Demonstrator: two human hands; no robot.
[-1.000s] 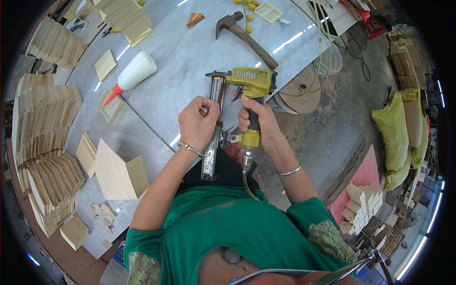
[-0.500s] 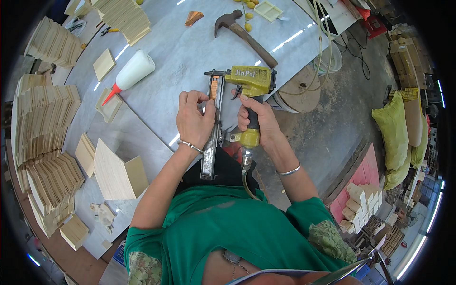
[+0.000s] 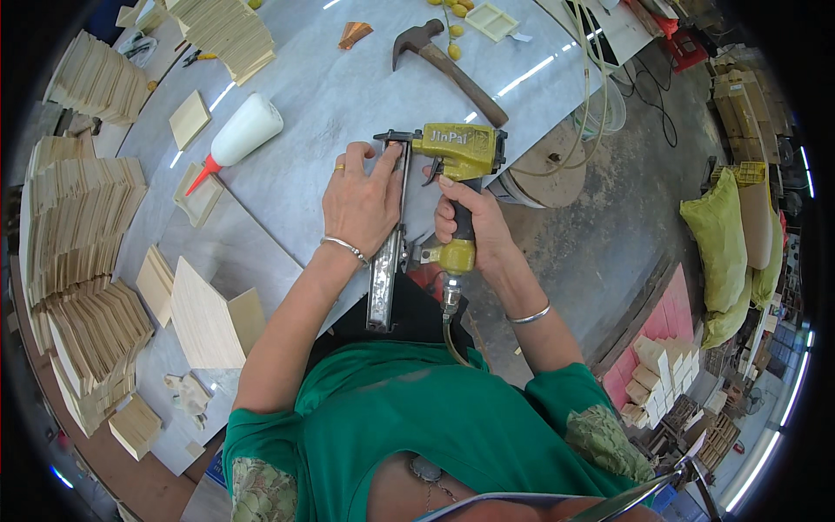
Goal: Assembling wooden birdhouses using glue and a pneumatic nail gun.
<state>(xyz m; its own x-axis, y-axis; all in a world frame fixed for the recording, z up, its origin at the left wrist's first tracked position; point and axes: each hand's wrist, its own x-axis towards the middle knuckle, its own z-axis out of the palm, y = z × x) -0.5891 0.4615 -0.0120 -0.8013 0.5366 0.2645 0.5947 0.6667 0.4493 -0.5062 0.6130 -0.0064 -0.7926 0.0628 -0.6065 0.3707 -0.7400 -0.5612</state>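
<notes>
My right hand (image 3: 477,222) is wrapped round the black handle of a yellow pneumatic nail gun (image 3: 461,150), an air hose (image 3: 449,335) joined to its lower end. The gun's long metal magazine (image 3: 384,283) runs toward my body. Bent over the upper part of this magazine is my left hand (image 3: 361,196), its fingertips pressed in near the gun's nose. A bit of copper-coloured fastener strip (image 3: 396,146) shows beside those fingertips; the left thumb is hidden.
Left of my hands lie a white glue bottle (image 3: 248,130) with a red nozzle and a pentagonal wooden piece (image 3: 204,317). Stacks of thin wooden boards (image 3: 83,217) line the far left. A claw hammer (image 3: 461,74) lies beyond the gun. A round-topped bucket (image 3: 548,170) stands right of the table.
My left hand has slid up the magazine toward the gun's nose, and its fingers now cover most of the copper-coloured strip. The right hand keeps its grip, nearly unmoved.
</notes>
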